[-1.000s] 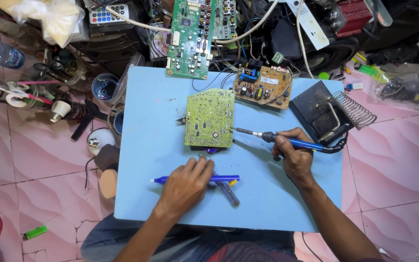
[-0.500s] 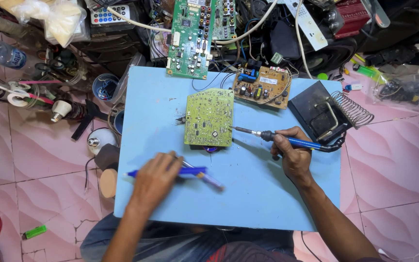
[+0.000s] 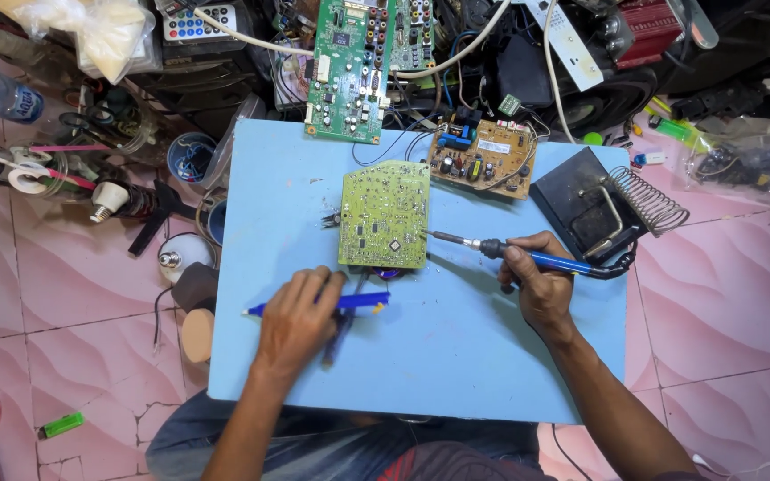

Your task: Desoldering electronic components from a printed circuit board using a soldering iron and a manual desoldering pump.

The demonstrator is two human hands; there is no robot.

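At frame centre, green circuit board (image 3: 384, 216) just above both hands: right hand (image 3: 538, 283) gripping soldering iron (image 3: 528, 255), tip leftward at board's edge; left hand (image 3: 300, 319) clasping blue pen (image 3: 363, 303), lying left-right.

2 bare forearms, no sleeves, blue jeans (image 3: 331, 445), reddish shirt (image 3: 456, 463)

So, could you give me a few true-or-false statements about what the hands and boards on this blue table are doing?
1. The right hand holds a soldering iron. True.
2. The iron's tip touches the brown board. False: it sits by the right edge of the green board.
3. The left hand rests on a blue pen. True.
4. The iron sits in its coil stand. False: the stand is empty.
5. The green board lies on the blue table. True.
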